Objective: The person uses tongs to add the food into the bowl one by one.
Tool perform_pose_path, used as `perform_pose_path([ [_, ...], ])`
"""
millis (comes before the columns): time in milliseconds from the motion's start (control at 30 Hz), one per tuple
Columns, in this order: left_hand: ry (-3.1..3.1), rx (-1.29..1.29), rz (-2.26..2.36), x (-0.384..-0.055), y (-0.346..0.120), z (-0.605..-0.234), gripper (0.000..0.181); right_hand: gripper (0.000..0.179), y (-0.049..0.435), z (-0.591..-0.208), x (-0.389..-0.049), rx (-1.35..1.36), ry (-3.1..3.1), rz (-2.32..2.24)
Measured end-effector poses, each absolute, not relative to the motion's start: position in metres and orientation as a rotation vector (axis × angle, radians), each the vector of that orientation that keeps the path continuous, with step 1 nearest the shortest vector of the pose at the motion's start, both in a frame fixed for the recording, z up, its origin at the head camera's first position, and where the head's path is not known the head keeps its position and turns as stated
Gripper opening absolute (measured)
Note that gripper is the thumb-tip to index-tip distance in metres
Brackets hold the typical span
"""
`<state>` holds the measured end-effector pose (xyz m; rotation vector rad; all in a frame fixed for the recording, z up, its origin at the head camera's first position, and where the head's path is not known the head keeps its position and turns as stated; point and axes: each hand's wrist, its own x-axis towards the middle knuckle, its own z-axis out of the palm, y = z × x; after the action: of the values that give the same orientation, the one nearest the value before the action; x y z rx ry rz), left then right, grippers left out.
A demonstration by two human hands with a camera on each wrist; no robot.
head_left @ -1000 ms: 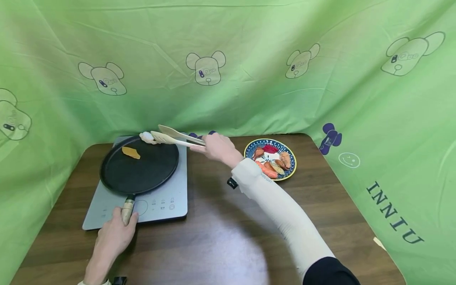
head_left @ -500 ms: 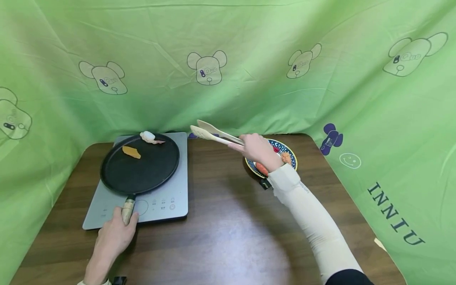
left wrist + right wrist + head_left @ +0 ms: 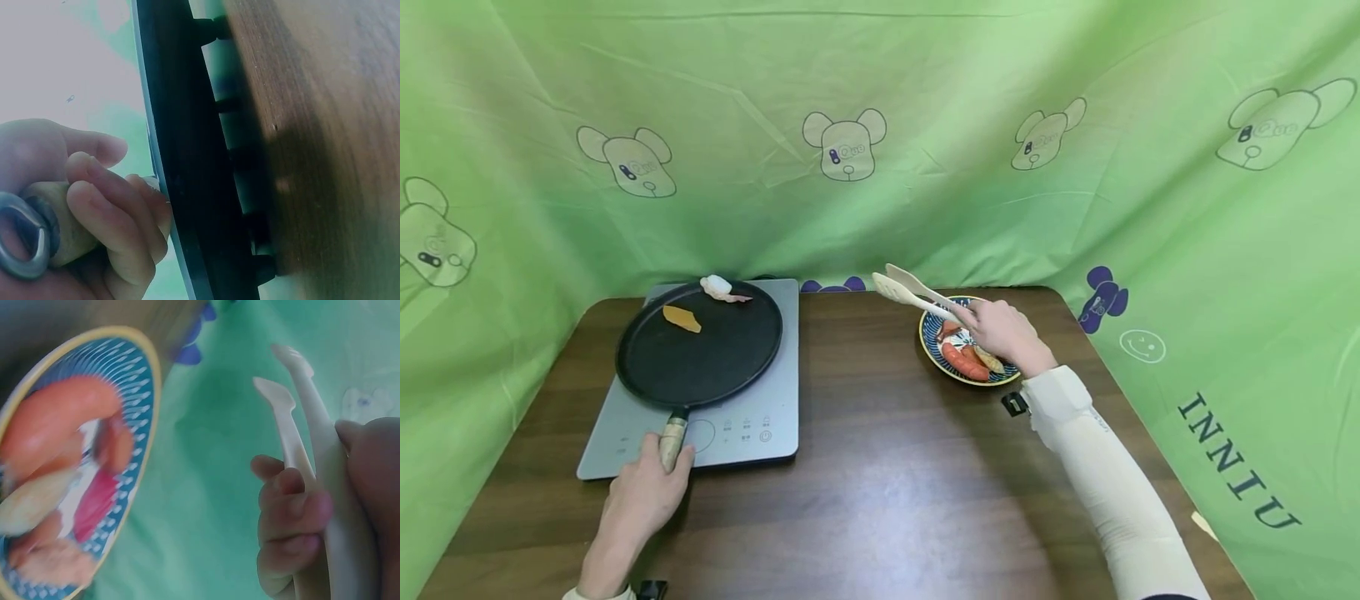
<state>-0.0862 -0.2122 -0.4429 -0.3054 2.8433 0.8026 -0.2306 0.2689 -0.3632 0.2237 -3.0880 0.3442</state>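
Note:
My left hand grips the wooden handle of a flat black pan; in the left wrist view its fingers curl round the handle, which ends in a metal ring. A yellow-orange slice and a white and pink piece lie in the pan, the latter by the far rim. My right hand holds cream tongs, their tips apart with nothing between them. Under and beside that hand is a blue patterned plate with sausages and other food pieces, partly hidden in the head view.
The pan stands on a grey induction cooktop with touch controls at the front. All this is on a dark wooden table. A green printed cloth hangs behind and to the sides.
The tongs have drawn away from the white and pink piece, which stays in the pan. My right hand has moved right to the plate. My left hand keeps its grip on the handle.

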Motion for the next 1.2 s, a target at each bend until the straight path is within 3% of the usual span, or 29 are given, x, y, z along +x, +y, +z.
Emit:
perform_pose_path([
  [267, 2.831, -0.294, 0.798, -0.088, -0.213, -0.443, 0.062, 0.061, 0.31, -0.374, -0.222, 0.076, -3.148, 0.354],
  [500, 2.821, -0.311, 0.789, -0.087, -0.214, -0.444, 0.063, 0.06, 0.344, -0.377, -0.22, -0.004, -3.174, 0.326],
  [767, 2.828, -0.323, 0.785, -0.087, -0.215, -0.444, 0.064, 0.067, 0.375, -0.384, -0.221, 0.013, -3.204, 0.227],
  [1200, 2.806, -0.316, 0.788, -0.089, -0.212, -0.442, 0.063, 0.059, 0.402, -0.376, -0.225, 0.101, -3.261, -0.005],
])
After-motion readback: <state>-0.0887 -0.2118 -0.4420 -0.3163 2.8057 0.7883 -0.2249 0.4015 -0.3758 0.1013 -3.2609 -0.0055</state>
